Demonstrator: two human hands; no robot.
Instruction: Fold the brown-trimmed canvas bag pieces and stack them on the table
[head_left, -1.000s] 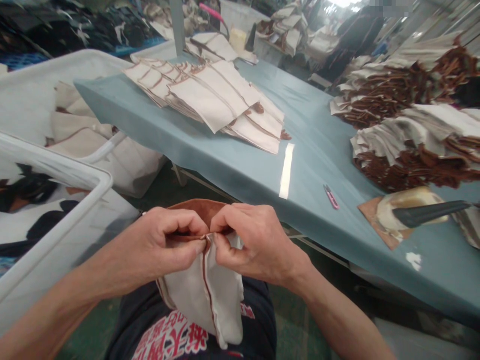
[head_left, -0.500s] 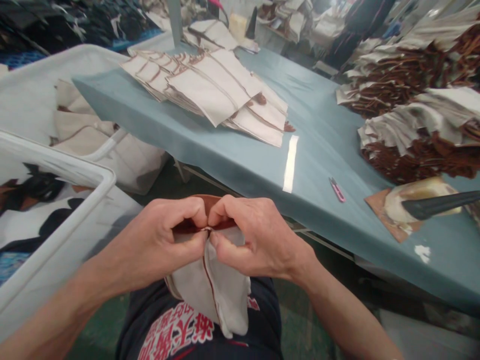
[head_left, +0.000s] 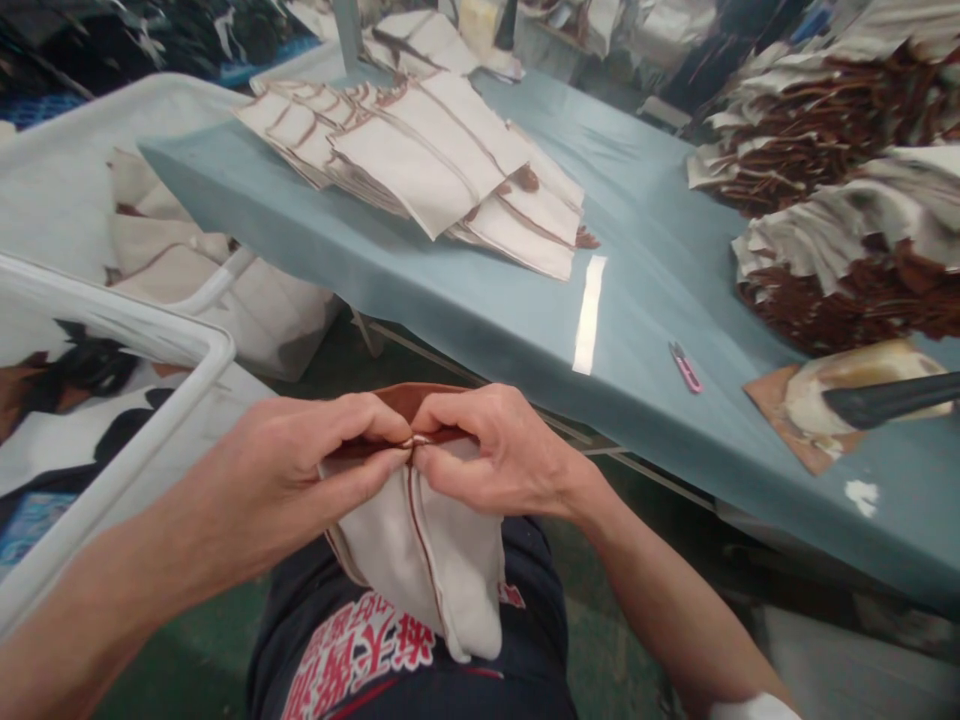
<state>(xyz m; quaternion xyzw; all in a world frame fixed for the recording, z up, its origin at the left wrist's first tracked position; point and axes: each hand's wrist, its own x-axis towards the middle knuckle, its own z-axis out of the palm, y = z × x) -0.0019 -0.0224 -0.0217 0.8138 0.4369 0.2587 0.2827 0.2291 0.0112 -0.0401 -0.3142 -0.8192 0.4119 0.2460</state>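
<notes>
A cream fabric piece with brown edging and a brown seam down its middle (head_left: 457, 560) hangs in front of my lap. My left hand (head_left: 322, 450) pinches its top edge just left of the seam, thumb below and fingers above. My right hand (head_left: 491, 450) pinches the same edge just right of the seam, so the fingertips of both hands nearly meet. A brown inner side shows behind the fingers at the top. Whether the piece is leather or cloth I cannot tell.
On the blue-covered table (head_left: 637, 230) lie stacked cream pieces (head_left: 435, 150), a pale strip (head_left: 590, 315), pink-handled thread snips (head_left: 685, 368) and a glue container with a black-handled brush (head_left: 847, 400). Brown and cream piles (head_left: 847, 250) stand at right. White bins (head_left: 217, 345) stand at left.
Both hands stay on the top edge; my left hand's fingers have flattened and straightened along it. The view has shifted slightly, so the table things appear a little higher.
</notes>
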